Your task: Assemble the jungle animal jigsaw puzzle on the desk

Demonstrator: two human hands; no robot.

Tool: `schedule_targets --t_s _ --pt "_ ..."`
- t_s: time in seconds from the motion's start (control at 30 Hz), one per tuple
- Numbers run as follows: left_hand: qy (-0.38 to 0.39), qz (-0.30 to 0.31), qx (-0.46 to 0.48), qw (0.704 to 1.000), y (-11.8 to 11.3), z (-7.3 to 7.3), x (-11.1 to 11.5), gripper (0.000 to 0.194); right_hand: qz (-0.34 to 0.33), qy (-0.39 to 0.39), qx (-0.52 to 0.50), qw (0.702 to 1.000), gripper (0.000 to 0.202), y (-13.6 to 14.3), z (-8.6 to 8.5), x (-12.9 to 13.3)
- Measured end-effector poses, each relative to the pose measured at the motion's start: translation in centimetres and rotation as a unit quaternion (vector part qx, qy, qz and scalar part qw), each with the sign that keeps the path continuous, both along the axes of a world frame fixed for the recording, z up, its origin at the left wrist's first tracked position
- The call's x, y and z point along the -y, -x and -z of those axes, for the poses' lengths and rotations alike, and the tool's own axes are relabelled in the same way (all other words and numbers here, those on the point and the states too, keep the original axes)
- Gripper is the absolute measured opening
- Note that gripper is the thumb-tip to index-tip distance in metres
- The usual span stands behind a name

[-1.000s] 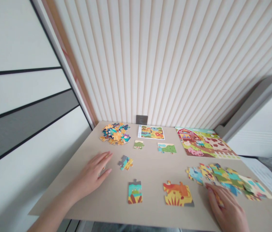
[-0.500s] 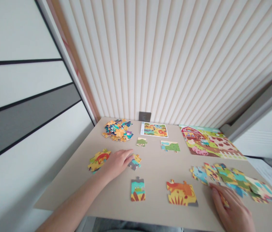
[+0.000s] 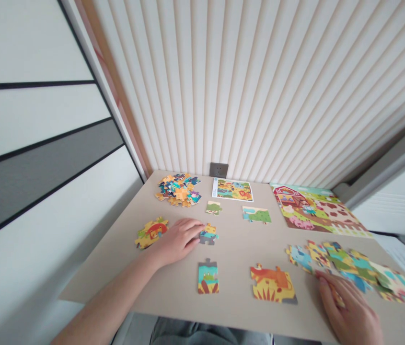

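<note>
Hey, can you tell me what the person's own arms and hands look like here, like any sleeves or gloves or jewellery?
The left hand and left forearm are bare, with no sleeve, glove, watch or bracelet showing. The right hand is ungloved too; its forearm is out of frame. I can make out no rings.

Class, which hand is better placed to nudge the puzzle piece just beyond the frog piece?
Probably the left hand: it reaches right to that blue-yellow-grey piece. The right hand is farther off, beside overlapping pieces, and seems to hold an orange piece.
</note>
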State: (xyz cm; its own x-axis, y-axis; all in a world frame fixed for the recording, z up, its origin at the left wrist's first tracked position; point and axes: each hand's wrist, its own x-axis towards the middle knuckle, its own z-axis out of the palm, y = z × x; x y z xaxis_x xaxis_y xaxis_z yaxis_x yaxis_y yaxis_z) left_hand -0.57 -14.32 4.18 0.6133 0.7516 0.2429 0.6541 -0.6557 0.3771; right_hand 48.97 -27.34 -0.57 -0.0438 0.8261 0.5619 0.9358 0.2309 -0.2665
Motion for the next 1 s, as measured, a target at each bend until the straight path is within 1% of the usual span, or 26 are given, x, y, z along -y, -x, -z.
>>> schedule_targets --t_s 0.13,0.2,0.23,0.27,0.3,0.37,0.4,0.47,0.5,0.57,0.6,0.67,0.83,1.0 --pt "0.005 0.038 0.008 0.999 -0.2 0.0 0.0 0.049 0.012 -0.003 -0.010 1.000 0.024 0.2 -0.5 0.2" --pt "0.013 0.050 0.008 0.999 -0.2 0.0 0.0 0.048 0.005 -0.024 -0.014 1.000 0.023 1.8 -1.3 0.7" --pt "0.016 0.054 0.006 0.998 -0.2 0.0 0.0 0.047 -0.012 -0.036 -0.015 0.999 0.022 3.1 -1.8 1.0" --pt "0.018 0.055 0.003 0.998 -0.2 0.0 0.0 0.046 -0.036 -0.045 -0.018 0.998 0.022 5.0 -2.4 1.3" --pt "0.018 0.054 0.001 0.998 -0.2 0.0 0.0 0.046 -0.073 -0.038 -0.027 0.996 0.024 7.2 -2.9 1.6" --pt "0.016 0.043 -0.002 0.999 -0.2 0.1 0.1 0.046 -0.177 -0.022 -0.021 0.984 0.029 12.3 -4.0 1.9" --pt "0.015 0.035 -0.002 0.999 -0.1 0.1 0.1 0.047 -0.217 0.000 -0.001 0.976 0.033 15.0 -4.5 1.8" --pt "0.012 0.018 0.004 1.000 -0.1 0.2 0.2 0.051 -0.234 0.049 0.017 0.971 0.038 19.8 -5.2 1.3" --pt "0.013 0.015 0.008 1.000 -0.1 0.2 0.2 0.053 -0.230 0.076 0.019 0.970 0.043 21.7 -5.4 0.9" --pt "0.014 0.018 0.014 1.000 -0.1 0.3 0.1 0.056 -0.208 0.121 0.014 0.971 0.056 24.3 -5.6 -0.1" --pt "0.013 0.022 0.017 1.000 -0.1 0.2 0.1 0.055 -0.200 0.135 0.009 0.970 0.060 25.0 -5.5 -0.5" --pt "0.012 0.031 0.021 0.999 -0.1 0.1 0.0 0.054 -0.197 0.147 0.001 0.969 0.062 25.6 -5.2 -1.1" --pt "0.027 0.066 0.021 0.997 0.0 -0.1 0.1 0.055 -0.210 0.137 -0.019 0.968 0.055 25.2 -4.3 -1.3" --pt "0.036 0.085 0.026 0.995 0.4 -0.1 0.3 0.053 -0.189 0.143 -0.028 0.971 0.050 25.3 -4.1 -1.2"
